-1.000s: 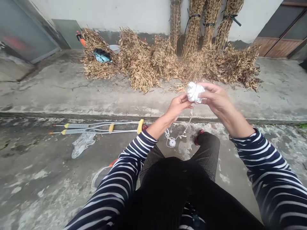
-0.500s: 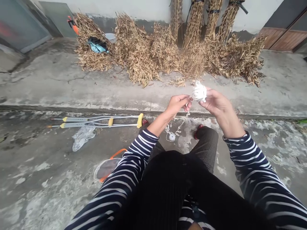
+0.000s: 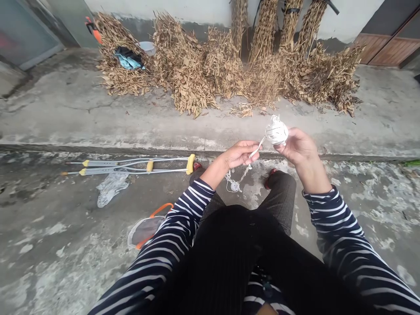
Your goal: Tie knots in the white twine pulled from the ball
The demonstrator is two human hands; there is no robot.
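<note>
My right hand (image 3: 299, 146) grips a ball of white cord (image 3: 276, 132) by its right side, held out in front of me above the step. From the ball a strand of cord (image 3: 257, 148) runs down to my left hand (image 3: 241, 154), which pinches it between thumb and fingers. Below that hand the strand hangs as a crinkled length toward the ground. A small loose heap of cord with a pale round piece (image 3: 235, 187) lies between my feet; what the round piece is, I cannot make out.
Crutches (image 3: 138, 166) with yellow pads lie at the left, beside a clear plastic bag (image 3: 112, 188). Nearer me is an orange-edged mesh item (image 3: 146, 229). A low concrete step (image 3: 131, 131) crosses ahead. Dried plant bundles (image 3: 193, 70) line the wall, with a pale basin (image 3: 147, 48) behind.
The ball has shifted slightly right and down. My left hand has moved down and left from it, and a longer, straighter strand now shows between hand and ball.
</note>
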